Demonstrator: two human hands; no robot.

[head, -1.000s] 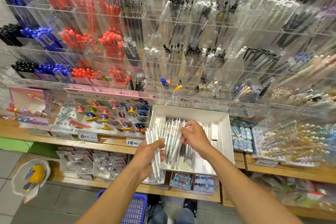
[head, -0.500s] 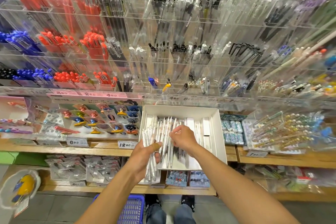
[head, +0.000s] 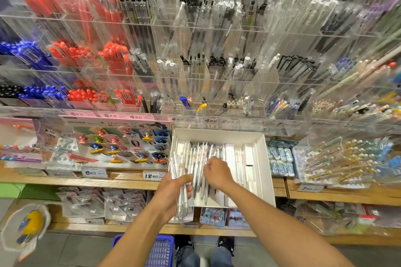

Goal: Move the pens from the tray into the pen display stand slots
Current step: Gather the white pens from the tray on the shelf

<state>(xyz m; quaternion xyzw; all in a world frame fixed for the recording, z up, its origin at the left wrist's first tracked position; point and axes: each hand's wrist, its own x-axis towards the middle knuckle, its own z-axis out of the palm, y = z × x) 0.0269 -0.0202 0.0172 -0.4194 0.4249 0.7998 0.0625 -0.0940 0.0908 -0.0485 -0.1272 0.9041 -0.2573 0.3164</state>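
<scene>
Stationery shelving, clear pen display stand behind. White tray on wooden shelf. Left hand: fingers curled round a bundle of pens. Right hand: fingertips pinching among loose pens inside the tray. Risk: bundle slipping from an overfilled grip. Since earlier frame: hands little moved, view shifted rightward.

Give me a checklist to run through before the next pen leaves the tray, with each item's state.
1. Left hand grips the bundle of pens firmly: ok.
2. Right hand pinches a pen in the white tray: cannot tell, fingers hide it.
3. Loose pens remain in the tray: ok.
4. Tray sits steady on the wooden shelf: ok.
5. Target slot in the acrylic display stand has room: cannot tell.
</scene>
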